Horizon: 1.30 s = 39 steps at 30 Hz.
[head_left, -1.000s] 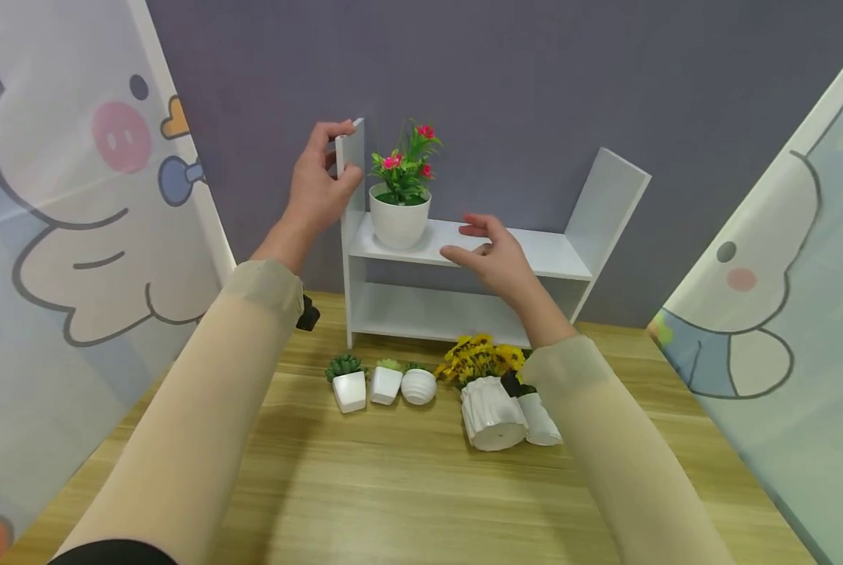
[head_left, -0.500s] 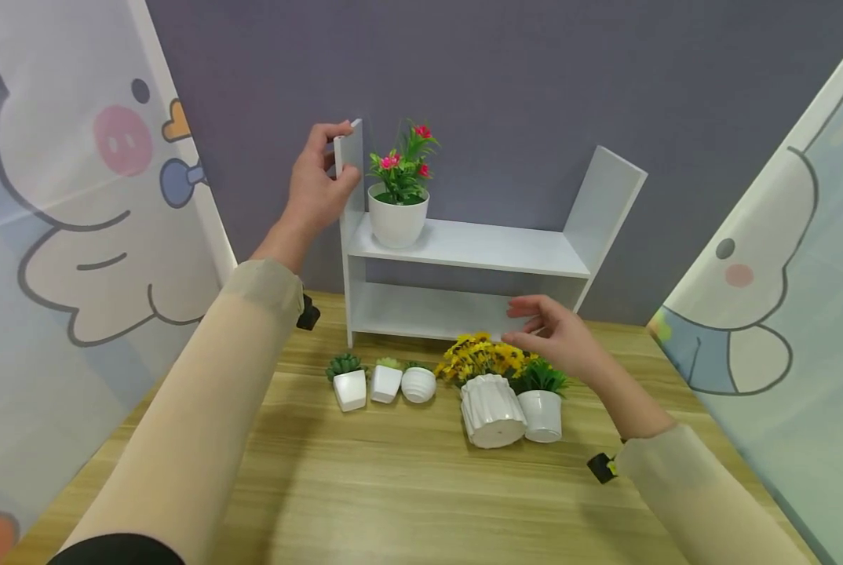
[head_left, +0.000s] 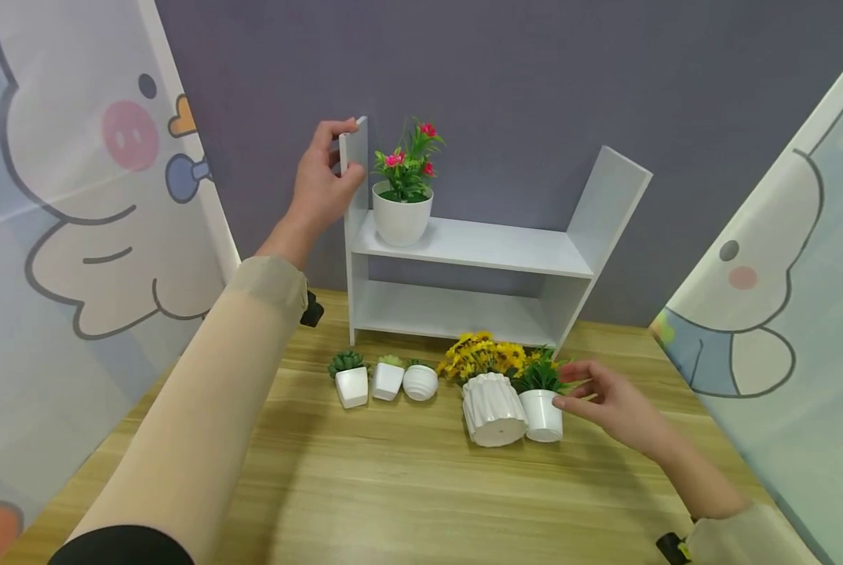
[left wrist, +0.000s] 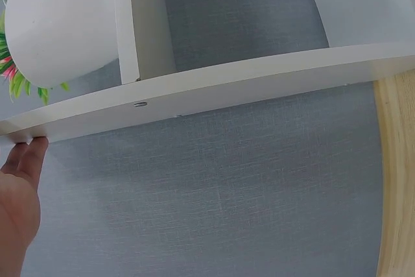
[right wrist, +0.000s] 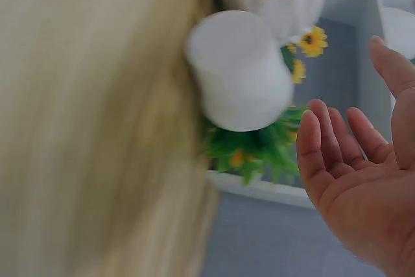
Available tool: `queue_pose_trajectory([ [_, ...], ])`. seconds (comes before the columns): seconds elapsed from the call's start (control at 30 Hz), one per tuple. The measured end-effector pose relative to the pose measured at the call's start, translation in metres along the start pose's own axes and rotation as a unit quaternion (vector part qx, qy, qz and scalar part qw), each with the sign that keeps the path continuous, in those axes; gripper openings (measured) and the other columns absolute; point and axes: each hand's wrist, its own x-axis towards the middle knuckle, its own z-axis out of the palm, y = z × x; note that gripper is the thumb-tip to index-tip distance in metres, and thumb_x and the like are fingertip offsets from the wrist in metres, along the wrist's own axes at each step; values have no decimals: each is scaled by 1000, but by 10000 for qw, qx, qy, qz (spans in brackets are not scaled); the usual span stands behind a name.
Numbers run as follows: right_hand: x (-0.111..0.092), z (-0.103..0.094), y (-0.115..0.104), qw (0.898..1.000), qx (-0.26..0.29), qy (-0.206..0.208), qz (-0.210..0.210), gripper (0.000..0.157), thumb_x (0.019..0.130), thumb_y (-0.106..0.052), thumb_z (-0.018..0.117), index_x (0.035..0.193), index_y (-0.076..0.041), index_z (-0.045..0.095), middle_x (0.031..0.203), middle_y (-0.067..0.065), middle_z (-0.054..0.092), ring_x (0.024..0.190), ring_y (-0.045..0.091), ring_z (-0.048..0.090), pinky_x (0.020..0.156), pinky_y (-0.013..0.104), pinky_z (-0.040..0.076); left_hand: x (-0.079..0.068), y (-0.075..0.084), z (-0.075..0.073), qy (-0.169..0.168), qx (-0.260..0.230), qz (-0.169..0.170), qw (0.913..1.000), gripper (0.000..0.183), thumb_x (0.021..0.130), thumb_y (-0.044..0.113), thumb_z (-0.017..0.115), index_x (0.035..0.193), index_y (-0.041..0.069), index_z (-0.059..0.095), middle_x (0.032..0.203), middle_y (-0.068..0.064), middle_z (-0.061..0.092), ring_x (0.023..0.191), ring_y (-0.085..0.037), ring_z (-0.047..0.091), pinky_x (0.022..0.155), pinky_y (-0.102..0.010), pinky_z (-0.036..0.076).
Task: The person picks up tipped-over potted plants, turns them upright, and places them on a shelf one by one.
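My left hand grips the upper part of the white shelf's left side panel, thumb on its inner face. The left wrist view has that hand at the left, fingertips against the panel. Low on the right, my right hand is beside a smooth white pot with green leaves, its fingers loosely spread at the leaves and rim. In the right wrist view the palm faces this pot with a gap between. A white pot with pink flowers stands on the upper shelf's left end.
A ribbed white pot with yellow flowers lies left of the leafy pot. Several small white succulent pots lie in a row on the wooden table. The shelf's right panel leans outward. A grey wall rises behind.
My right hand has moved from in front of the upper shelf down and to the right, to beside the leafy pot. The left hand keeps its hold on the panel.
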Motion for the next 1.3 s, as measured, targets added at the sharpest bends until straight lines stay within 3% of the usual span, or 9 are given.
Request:
queue_pose_trajectory([
  [0.3,-19,16,24,9957,422,-39,824,57,101,-25,81,141,5,54,137,21,63,106,19,70,80,29,62,1,1,2,33,13,-19,10000,52,106,6,54,156,18,47,176,14,39,157,-25,52,119,-48,53],
  [0.63,-17,36,28,9825,963,19,1594,68,104,-32,77,145,8,41,141,26,53,110,22,66,82,34,65,1,2,2,27,38,-97,9999,52,106,7,54,156,21,47,175,17,39,158,-25,51,120,-49,51],
  [0.8,-14,40,26,9800,901,34,1774,70,105,-36,75,145,8,39,141,27,53,113,25,68,83,36,64,1,1,1,-7,66,-100,9999,52,107,8,54,157,22,46,175,18,38,159,-26,50,121,-50,50],
  [1.3,-4,45,27,9792,525,26,1958,80,104,-46,75,146,11,37,135,32,63,100,22,74,77,36,63,1,1,1,10,87,-128,9999,53,107,10,55,157,23,46,175,17,39,158,-27,50,121,-50,50],
])
